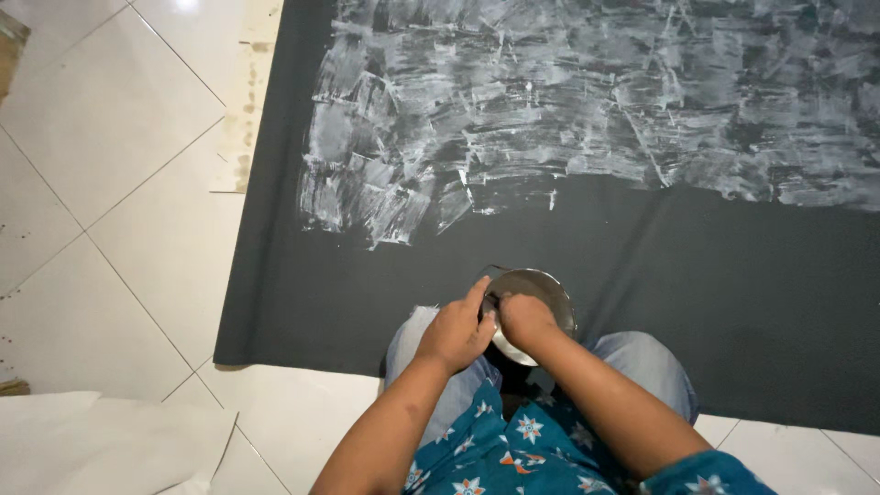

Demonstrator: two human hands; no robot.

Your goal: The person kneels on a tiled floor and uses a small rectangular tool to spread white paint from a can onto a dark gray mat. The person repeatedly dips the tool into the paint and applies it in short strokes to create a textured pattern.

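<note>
Reaching forward from the bottom of the view, both bare forearms met over a single round metal bowl (536,291) that sat at the near edge of a large dark sheet (642,275), just ahead of the person's knees. The left hand (456,332) was curled, its knuckles up and its index finger stretched along the bowl's left rim, grasping that rim. The right hand (524,319) was bunched into a loose fist with the fingers tucked down into the bowl; whether it gripped something inside could not be told, since the fingers hid what lay beneath them.

The bowl was shallow, shiny and grey, with a thin bright lip. The sheet was matte black and flat, one piece, spread across the floor. Its far half carried a broad patch of white smears (568,110), laid on in short, blocky, crossing strokes with ragged edges and a chalky, streaky look, while its near half stayed plain.

White glossy floor tiles (110,183) with thin dark seams surrounded the sheet. One pale, wrinkled paper sheet (101,440) lay at the lower left corner. The person wore light blue denim (642,357) over two bent knees and a teal shirt (522,454) printed with small white and orange stars.
</note>
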